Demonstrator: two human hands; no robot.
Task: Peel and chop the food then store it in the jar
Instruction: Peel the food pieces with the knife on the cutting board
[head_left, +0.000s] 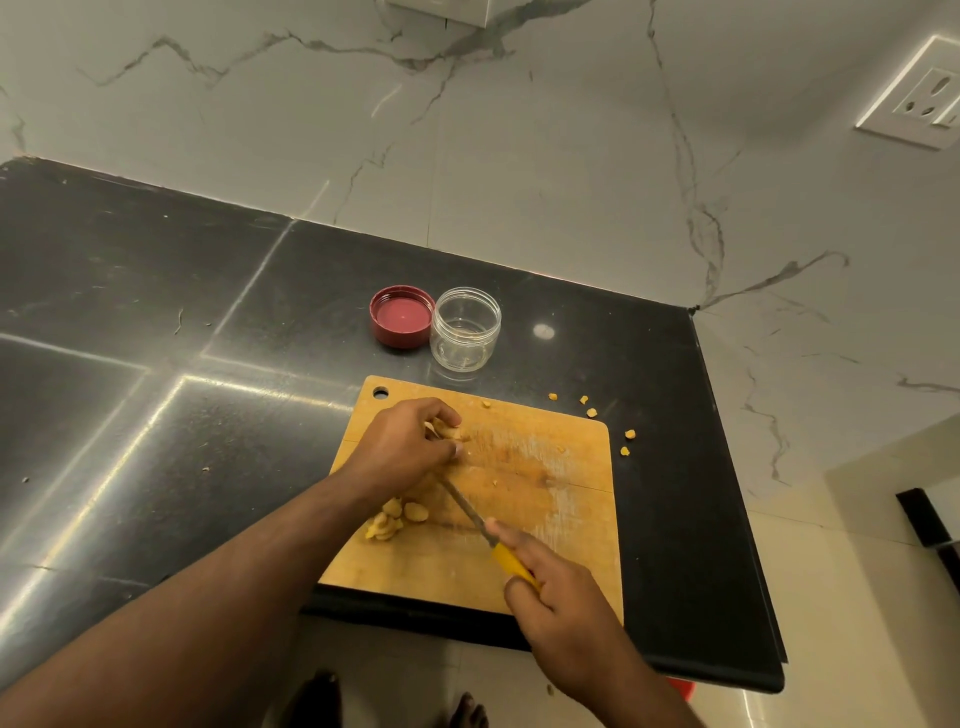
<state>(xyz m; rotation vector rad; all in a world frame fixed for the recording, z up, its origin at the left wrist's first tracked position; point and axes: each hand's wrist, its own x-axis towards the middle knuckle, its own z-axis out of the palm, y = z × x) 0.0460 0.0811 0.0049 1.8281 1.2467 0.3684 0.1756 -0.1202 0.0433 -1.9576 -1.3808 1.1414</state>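
On the upper left part of the wooden cutting board (524, 525), a pale yellow piece of food (445, 431) sits pinched under the curled fingertips of the left hand (402, 447). The knife (483, 530) runs diagonally from that hand toward the near edge; its thin blade lies low over the board, tip hidden under the left hand. The right hand (558, 605) grips the yellow handle, fingers wrapped round it, index finger stretched along the top toward the blade.

A small heap of peeled pieces (395, 519) lies on the board just below the left wrist. Small yellow scraps (592, 413) are scattered off the board's far right corner on the black desk (156, 338); one more sits on the board near its far edge.

Beyond the board stands a clear plastic jar (466, 328), upright, open, nothing visible inside. Its red lid (401, 323) lies touching the jar's left side, inner face up.

Behind, a marble-patterned wall (571, 156) with a white socket (919, 93) at upper right. Bare feet (322, 699) show on the tiled floor below the desk edge.
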